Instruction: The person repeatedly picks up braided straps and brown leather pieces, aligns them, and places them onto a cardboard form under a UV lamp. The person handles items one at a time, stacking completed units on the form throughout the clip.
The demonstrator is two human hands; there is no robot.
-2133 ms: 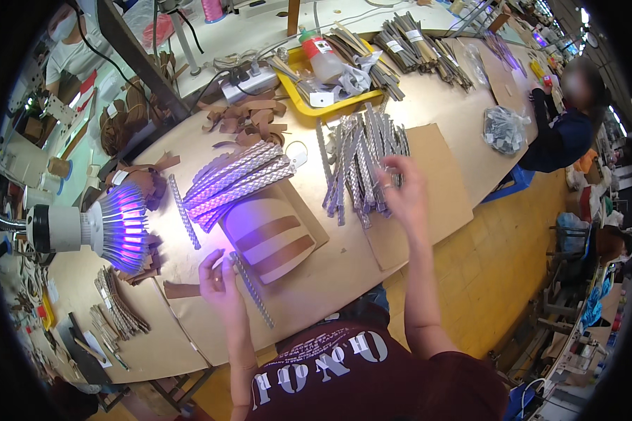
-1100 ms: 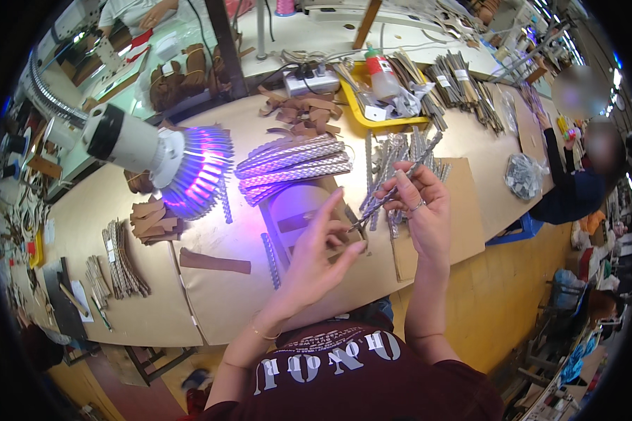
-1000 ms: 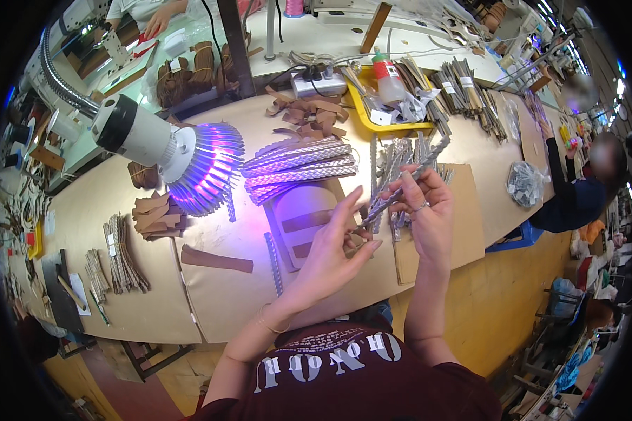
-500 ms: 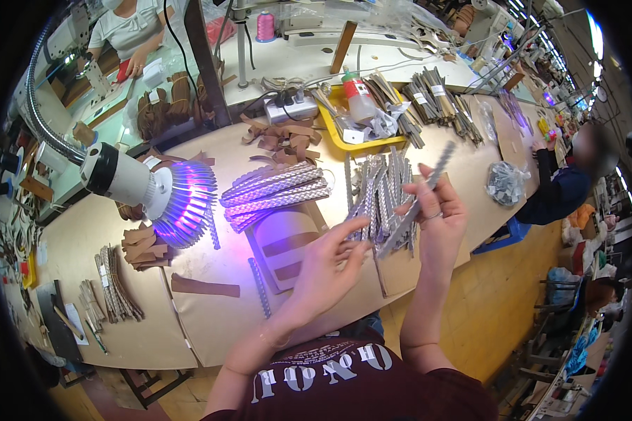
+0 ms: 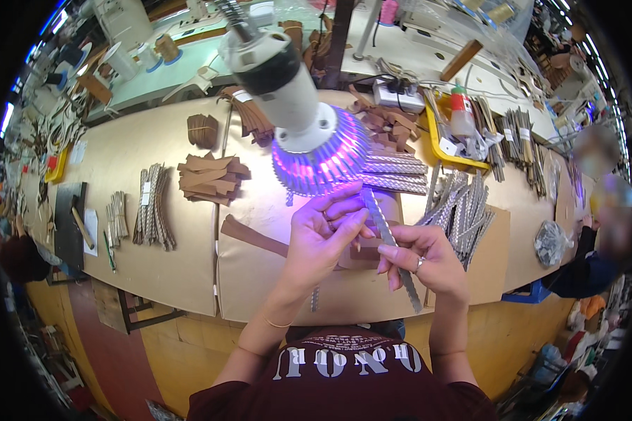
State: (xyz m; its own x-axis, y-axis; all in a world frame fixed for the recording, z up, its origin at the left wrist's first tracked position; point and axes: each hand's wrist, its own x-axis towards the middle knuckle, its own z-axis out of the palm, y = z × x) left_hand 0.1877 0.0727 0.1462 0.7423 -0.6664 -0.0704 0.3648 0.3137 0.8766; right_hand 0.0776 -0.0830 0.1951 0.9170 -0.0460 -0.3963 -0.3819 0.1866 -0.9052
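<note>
A flat grey braided strap [image 5: 382, 223] slants between my two hands over the near part of the table. My left hand [image 5: 324, 235] has its fingers closed at the strap's upper end, below the lamp. Farther down, my right hand [image 5: 428, 261] pinches the same strap between thumb and fingers; its lower end hangs free. Just beyond my hands a lamp [image 5: 321, 151] with a finned head glows purple. Silver braided straps [image 5: 404, 173] lie bundled beside it, and a looser pile of grey straps [image 5: 465, 210] rests to the right.
Brown strips [image 5: 211, 177] are heaped at the left, near tied braided bundles [image 5: 153, 210]. A long brown strip [image 5: 251, 234] lies by my left hand. At the back right stand a yellow tray [image 5: 439, 153] and a bottle [image 5: 461, 116]. A hammer [image 5: 82, 223] lies far left.
My view has swung left, so the lamp now appears nearer the middle. The strap, earlier raised in my right hand, is lower, and my left hand has closed on its upper end.
</note>
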